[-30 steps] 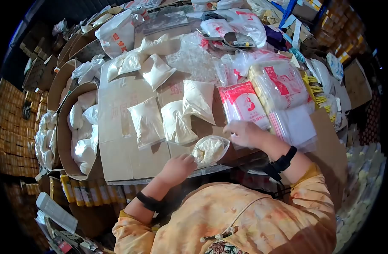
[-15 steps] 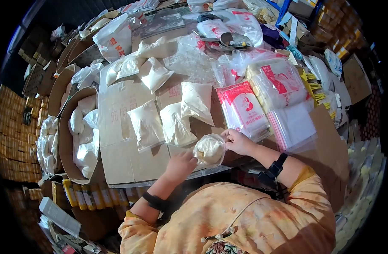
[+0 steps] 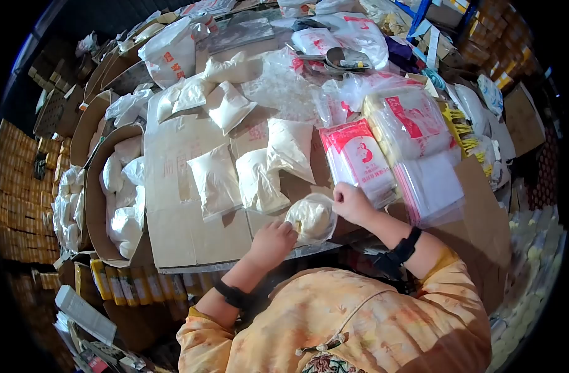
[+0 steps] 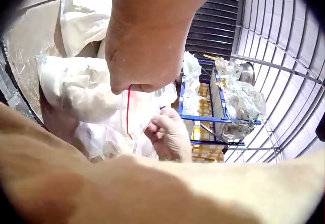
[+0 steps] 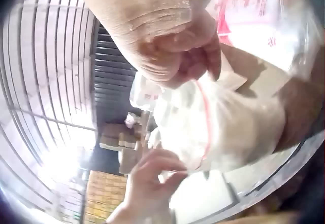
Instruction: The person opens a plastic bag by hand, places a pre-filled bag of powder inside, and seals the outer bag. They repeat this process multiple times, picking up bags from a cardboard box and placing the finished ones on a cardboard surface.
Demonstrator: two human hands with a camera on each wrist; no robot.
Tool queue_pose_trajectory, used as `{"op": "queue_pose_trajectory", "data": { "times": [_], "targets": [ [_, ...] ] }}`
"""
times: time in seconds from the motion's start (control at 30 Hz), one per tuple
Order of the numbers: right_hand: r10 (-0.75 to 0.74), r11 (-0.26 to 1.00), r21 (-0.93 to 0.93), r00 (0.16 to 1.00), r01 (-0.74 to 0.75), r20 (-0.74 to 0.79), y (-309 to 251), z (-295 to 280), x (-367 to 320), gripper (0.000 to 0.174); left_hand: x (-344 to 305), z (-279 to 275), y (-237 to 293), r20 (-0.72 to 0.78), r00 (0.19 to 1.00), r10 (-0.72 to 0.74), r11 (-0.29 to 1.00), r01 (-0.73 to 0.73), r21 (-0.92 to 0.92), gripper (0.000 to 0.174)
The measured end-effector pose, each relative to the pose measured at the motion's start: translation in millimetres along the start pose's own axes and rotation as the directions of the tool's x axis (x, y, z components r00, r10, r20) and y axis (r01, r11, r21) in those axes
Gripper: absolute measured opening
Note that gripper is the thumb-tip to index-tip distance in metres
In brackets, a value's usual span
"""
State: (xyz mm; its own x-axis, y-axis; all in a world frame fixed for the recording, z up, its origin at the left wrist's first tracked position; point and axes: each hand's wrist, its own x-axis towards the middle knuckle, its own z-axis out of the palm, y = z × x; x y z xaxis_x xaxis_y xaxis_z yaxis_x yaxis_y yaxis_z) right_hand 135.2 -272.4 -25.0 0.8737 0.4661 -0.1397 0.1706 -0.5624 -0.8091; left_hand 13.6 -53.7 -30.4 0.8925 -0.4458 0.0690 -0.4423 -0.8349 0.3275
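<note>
A clear bag of pale powder (image 3: 312,219) stands at the table's front edge between the two hands. My left hand (image 3: 272,243) pinches the left side of its mouth, and my right hand (image 3: 353,204) pinches the right side. In the left wrist view a red strip runs along the mouth of the bag (image 4: 84,89), with the left hand (image 4: 147,46) above it. The right wrist view shows the right hand (image 5: 167,41) gripping one end of the mouth of the bag (image 5: 228,125). Filled powder bags (image 3: 215,181) lie just beyond.
Red-and-white printed packs (image 3: 359,155) and a stack of flat plastic bags (image 3: 428,186) lie at the right. A metal scoop (image 3: 340,58) rests at the back. Cardboard boxes holding white bags (image 3: 124,227) stand along the left side of the table.
The right hand moved left and down from its earlier place, then slightly right. The left hand shifted a little right. The bag's mouth went from wide and round to narrower.
</note>
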Motion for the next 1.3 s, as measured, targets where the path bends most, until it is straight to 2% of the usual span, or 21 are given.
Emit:
{"op": "queue_pose_trajectory", "data": {
  "times": [0.03,0.07,0.1,0.17,0.27,0.37,0.43,0.5,0.57,0.63,0.67,0.77,0.87,1.0,1.1,1.13,1.23,1.3],
  "targets": [
    [-0.051,0.994,0.097,0.997,0.056,-0.054,-9,-7,0,0.009,-1,-1,-2,-0.008,1.000,-0.004,1.000,0.004,0.012,0.010],
    [-0.088,0.988,0.110,0.984,0.105,-0.154,-15,-13,3,0.012,-2,-2,-3,-0.018,1.000,-0.007,1.000,0.007,0.024,0.010],
    [-0.008,0.982,0.182,0.983,0.042,-0.184,-14,-19,7,0.013,-3,-3,-2,-0.025,1.000,-0.006,1.000,0.006,0.017,0.010],
    [-0.057,0.970,0.216,0.969,0.111,-0.240,-10,-15,13,0.016,-2,-5,-1,-0.040,0.999,0.005,1.000,-0.004,0.006,0.010],
    [0.006,0.999,-0.041,0.999,-0.004,0.040,-13,-3,-2,0.016,-2,-5,0,-0.020,1.000,0.001,1.000,-0.001,0.005,0.010],
    [-0.033,0.996,-0.083,0.996,0.040,0.077,-7,-2,-3,0.013,-2,-7,-1,-0.036,0.999,0.000,1.000,0.001,0.028,0.010],
    [-0.126,0.992,-0.008,0.991,0.125,-0.051,-9,-15,0,0.009,-5,-9,-6,-0.054,0.998,-0.012,0.999,0.014,0.041,0.007],
    [-0.190,0.982,-0.038,0.977,0.188,-0.097,-30,-35,-4,0.007,-7,-10,-9,-0.068,0.998,-0.003,0.999,0.006,0.040,0.005],
    [-0.377,0.914,-0.157,0.926,0.373,0.007,-22,-34,-5,0.010,-7,-13,-10,-0.089,0.996,0.017,0.999,-0.014,0.035,0.005],
    [-0.452,0.746,-0.433,0.862,0.506,0.229,-6,-27,-9,0.009,-7,-13,-9,-0.091,0.996,0.019,0.999,-0.016,0.027,0.005],
    [-0.454,0.621,-0.539,0.822,0.569,0.345,-1,-24,-10,0.010,-6,-13,-8,-0.092,0.996,0.019,1.000,-0.016,0.023,0.005],
    [-0.387,0.517,-0.603,0.794,0.607,0.468,6,-21,-6,0.011,-6,-12,-8,-0.103,0.994,0.032,0.999,-0.029,0.032,0.005],
    [-0.505,0.550,-0.541,0.769,0.637,0.393,8,-28,0,0.010,-8,-12,-9,-0.084,0.996,-0.004,0.997,0.010,0.071,0.006],
    [-0.545,0.630,-0.509,0.801,0.587,0.249,-1,-44,7,0.010,-15,-15,-14,-0.083,0.996,-0.020,0.997,0.026,0.066,0.007],
    [-0.446,0.667,-0.433,0.790,0.607,0.421,-9,-40,0,0.024,-18,-12,-14,-0.080,0.996,-0.035,0.997,0.040,0.060,0.007],
    [-0.354,0.653,-0.473,0.790,0.592,0.500,-5,-35,2,0.031,-18,-10,-15,-0.089,0.995,-0.039,0.998,0.044,0.050,0.007],
    [-0.427,0.524,-0.505,0.724,0.686,0.541,8,-24,13,0.032,-16,-10,-14,-0.084,0.996,-0.040,0.998,0.044,0.041,0.008],
    [-0.525,0.541,-0.406,0.673,0.736,0.521,2,-23,13,0.027,-15,-10,-13,-0.075,0.996,-0.042,0.998,0.045,0.045,0.009]
  ]
}}
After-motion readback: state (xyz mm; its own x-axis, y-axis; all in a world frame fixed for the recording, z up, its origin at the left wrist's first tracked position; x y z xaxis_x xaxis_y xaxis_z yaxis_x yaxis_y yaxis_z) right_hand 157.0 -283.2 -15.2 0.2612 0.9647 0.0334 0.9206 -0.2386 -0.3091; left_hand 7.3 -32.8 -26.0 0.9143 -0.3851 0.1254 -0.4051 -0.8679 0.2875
